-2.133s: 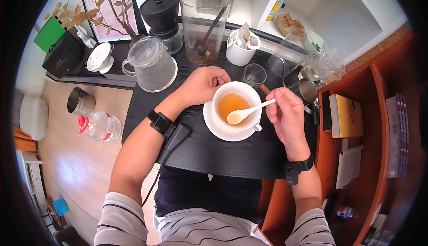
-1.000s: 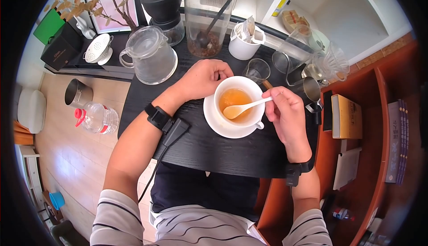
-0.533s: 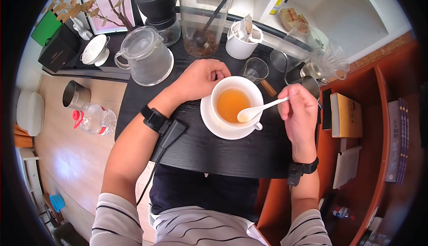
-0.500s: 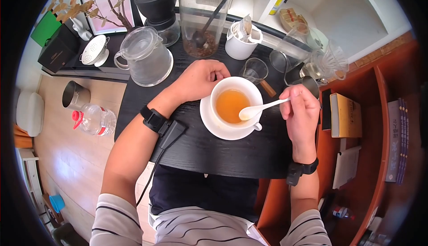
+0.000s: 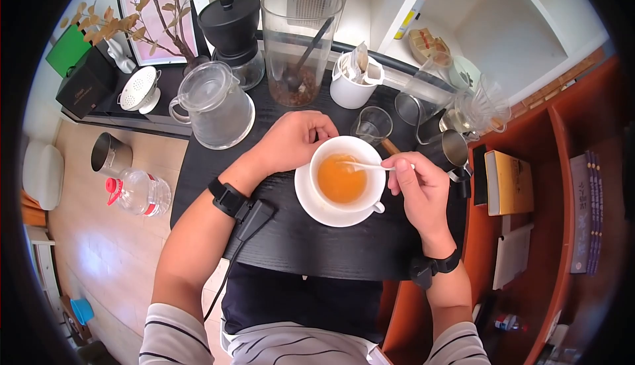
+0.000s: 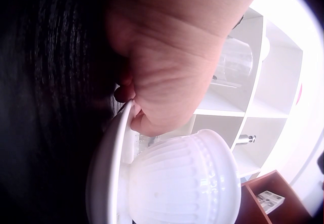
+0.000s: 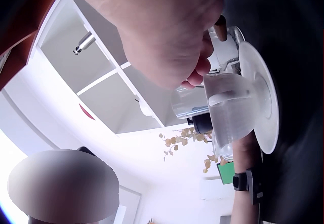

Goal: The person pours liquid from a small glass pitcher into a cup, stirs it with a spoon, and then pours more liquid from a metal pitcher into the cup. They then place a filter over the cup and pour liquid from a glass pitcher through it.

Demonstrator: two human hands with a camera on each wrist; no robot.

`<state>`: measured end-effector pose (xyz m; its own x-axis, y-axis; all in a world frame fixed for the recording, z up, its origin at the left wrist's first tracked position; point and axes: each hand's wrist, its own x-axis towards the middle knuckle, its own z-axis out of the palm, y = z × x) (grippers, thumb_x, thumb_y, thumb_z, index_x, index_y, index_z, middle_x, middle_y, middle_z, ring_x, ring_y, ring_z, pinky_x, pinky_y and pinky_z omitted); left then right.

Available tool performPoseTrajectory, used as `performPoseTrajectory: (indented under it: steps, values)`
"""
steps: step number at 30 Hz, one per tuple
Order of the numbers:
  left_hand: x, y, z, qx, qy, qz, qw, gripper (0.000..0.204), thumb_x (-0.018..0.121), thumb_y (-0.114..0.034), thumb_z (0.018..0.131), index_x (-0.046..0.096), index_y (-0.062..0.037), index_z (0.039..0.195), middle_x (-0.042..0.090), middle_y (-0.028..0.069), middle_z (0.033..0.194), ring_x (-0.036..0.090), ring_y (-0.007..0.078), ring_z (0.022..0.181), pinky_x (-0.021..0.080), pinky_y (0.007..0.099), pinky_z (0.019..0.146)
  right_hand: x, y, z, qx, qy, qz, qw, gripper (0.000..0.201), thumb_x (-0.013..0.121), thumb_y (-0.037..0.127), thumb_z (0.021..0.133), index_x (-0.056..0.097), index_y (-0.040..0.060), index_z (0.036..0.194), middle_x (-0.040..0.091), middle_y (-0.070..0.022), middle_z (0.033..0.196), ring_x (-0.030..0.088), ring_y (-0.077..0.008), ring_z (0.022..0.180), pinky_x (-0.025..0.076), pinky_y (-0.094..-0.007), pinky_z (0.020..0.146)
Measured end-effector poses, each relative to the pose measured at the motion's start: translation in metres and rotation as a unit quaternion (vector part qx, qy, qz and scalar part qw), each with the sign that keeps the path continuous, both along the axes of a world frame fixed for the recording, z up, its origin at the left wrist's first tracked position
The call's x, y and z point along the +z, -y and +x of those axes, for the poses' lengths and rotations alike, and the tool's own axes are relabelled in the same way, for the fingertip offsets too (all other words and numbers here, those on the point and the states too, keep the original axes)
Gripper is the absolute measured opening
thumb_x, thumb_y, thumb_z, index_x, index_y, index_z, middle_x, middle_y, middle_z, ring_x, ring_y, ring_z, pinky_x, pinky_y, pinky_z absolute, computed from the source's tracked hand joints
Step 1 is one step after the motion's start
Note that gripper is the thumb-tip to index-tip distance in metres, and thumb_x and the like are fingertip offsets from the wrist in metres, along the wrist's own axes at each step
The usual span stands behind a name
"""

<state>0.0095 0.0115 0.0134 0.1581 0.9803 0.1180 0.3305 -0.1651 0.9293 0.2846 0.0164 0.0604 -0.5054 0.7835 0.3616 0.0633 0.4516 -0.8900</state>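
Observation:
A white cup (image 5: 376, 178) of amber liquid (image 5: 340, 185) stands on a white saucer (image 5: 311, 206) on the black table. My left hand (image 5: 294, 143) pinches the saucer's far left rim; in the left wrist view, its fingertips meet the saucer edge beside the fluted cup (image 6: 177, 188). With thumb and fingers, my right hand (image 5: 424, 193) holds a white spoon (image 5: 370, 166) by its handle. The spoon's bowl is down in the liquid, mostly hidden by it. From the right wrist view, the curled right hand (image 7: 172, 46) is close over the cup's rim, near its handle.
Behind the cup stand a small glass pitcher (image 5: 372, 125), a white mug (image 5: 354, 87) with a drip bag, a tall glass container (image 5: 278, 47) and a lidded glass jug (image 5: 211, 107). A metal pitcher (image 5: 453, 148) and glassware sit right. A cable (image 5: 231, 266) runs from the left wrist.
My right hand has moved left and lowered the spoon from over the cup's near right side into the liquid. The left hand keeps its place at the saucer; the head view has tilted slightly.

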Motion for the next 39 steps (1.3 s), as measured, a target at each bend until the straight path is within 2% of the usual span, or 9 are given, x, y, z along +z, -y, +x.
performPoseTrajectory:
  steps: [5, 8, 12, 21, 23, 27, 30, 35, 39]
  values:
    - [0.006, 0.002, 0.002, 0.009, -0.02, 0.011, 1.0, 0.01, 0.078, -0.009, 0.089, 0.078, -0.0032, 0.098, 0.067, 0.0017, 0.081, 0.059, 0.0084, 0.068, 0.05, 0.0264, 0.064, 0.0, -0.003, 0.001, 0.0, -0.022, -0.199, 0.98, 0.03, 0.058, 0.023, 0.112, 0.075, 0.0014, 0.102, 0.062, -0.0003, 0.069, 0.053, -0.0059, 0.06, 0.039, -0.0211, 0.056]
    - [0.006, 0.002, 0.002, 0.007, -0.015, 0.008, 1.0, 0.01, 0.077, -0.008, 0.089, 0.078, -0.0038, 0.098, 0.067, 0.0017, 0.08, 0.059, 0.0087, 0.068, 0.05, 0.0264, 0.064, -0.002, -0.006, 0.001, 0.005, -0.063, -0.26, 0.964, 0.033, 0.055, 0.024, 0.113, 0.074, 0.0012, 0.099, 0.06, -0.0005, 0.068, 0.051, -0.0069, 0.057, 0.038, -0.0223, 0.054]
    - [0.002, 0.0, -0.001, -0.001, -0.009, 0.007, 1.0, 0.016, 0.083, -0.013, 0.087, 0.078, -0.0064, 0.101, 0.063, -0.0034, 0.085, 0.048, 0.0034, 0.069, 0.041, 0.0216, 0.061, 0.003, -0.009, 0.004, 0.0, -0.11, -0.289, 0.951, 0.035, 0.053, 0.025, 0.114, 0.071, 0.0001, 0.097, 0.057, -0.0002, 0.065, 0.048, -0.008, 0.056, 0.037, -0.0236, 0.053]
    - [0.003, 0.0, 0.0, 0.006, -0.015, -0.007, 1.0, 0.017, 0.085, -0.013, 0.086, 0.079, -0.0064, 0.101, 0.064, -0.0027, 0.085, 0.048, 0.0039, 0.069, 0.042, 0.0222, 0.061, 0.008, -0.019, 0.015, -0.048, -0.161, -0.149, 0.975, 0.039, 0.05, 0.029, 0.116, 0.067, 0.0005, 0.095, 0.051, 0.0004, 0.066, 0.044, -0.0075, 0.058, 0.036, -0.024, 0.055]
    - [0.006, 0.001, 0.001, 0.007, -0.028, -0.002, 1.0, 0.011, 0.078, -0.01, 0.09, 0.078, -0.0045, 0.098, 0.067, 0.0009, 0.082, 0.058, 0.0078, 0.068, 0.049, 0.0256, 0.063, 0.008, -0.018, 0.016, -0.066, -0.146, -0.101, 0.982, 0.039, 0.05, 0.029, 0.116, 0.067, 0.0005, 0.095, 0.051, 0.0005, 0.066, 0.044, -0.0073, 0.058, 0.036, -0.024, 0.055]
    - [0.007, 0.001, 0.002, 0.009, -0.025, 0.01, 1.0, 0.01, 0.078, -0.01, 0.09, 0.078, -0.0041, 0.098, 0.067, 0.0008, 0.082, 0.058, 0.0075, 0.068, 0.049, 0.0252, 0.062, 0.006, -0.016, 0.018, -0.039, -0.106, 0.049, 0.992, 0.029, 0.058, 0.021, 0.113, 0.071, -0.0027, 0.105, 0.064, -0.0038, 0.08, 0.059, -0.0101, 0.068, 0.045, -0.0227, 0.062]
    - [0.006, 0.001, 0.002, 0.006, -0.015, 0.015, 1.0, 0.01, 0.078, -0.009, 0.089, 0.078, -0.0042, 0.098, 0.067, 0.0009, 0.082, 0.057, 0.0074, 0.068, 0.048, 0.0251, 0.062, 0.007, -0.012, 0.015, -0.021, -0.042, 0.142, 0.989, 0.024, 0.061, 0.017, 0.11, 0.073, -0.0029, 0.104, 0.066, -0.0057, 0.082, 0.062, -0.0116, 0.07, 0.048, -0.0242, 0.063]
    - [0.006, 0.001, 0.001, 0.005, -0.016, 0.015, 1.0, 0.01, 0.078, -0.009, 0.089, 0.078, -0.0042, 0.098, 0.067, 0.0013, 0.082, 0.058, 0.0075, 0.068, 0.049, 0.0253, 0.063, 0.004, -0.01, 0.009, -0.006, 0.0, 0.177, 0.984, 0.017, 0.068, 0.012, 0.105, 0.076, -0.0027, 0.105, 0.067, -0.0067, 0.083, 0.065, -0.0125, 0.071, 0.048, -0.0242, 0.062]
    - [0.005, 0.001, 0.001, 0.007, -0.021, 0.012, 1.0, 0.01, 0.078, -0.009, 0.089, 0.078, -0.0041, 0.098, 0.067, 0.0013, 0.082, 0.058, 0.0076, 0.068, 0.049, 0.0253, 0.063, -0.001, -0.002, 0.001, -0.022, 0.021, 0.072, 0.997, 0.018, 0.066, 0.012, 0.107, 0.076, -0.0024, 0.105, 0.066, -0.0053, 0.079, 0.062, -0.009, 0.068, 0.046, -0.0227, 0.06]
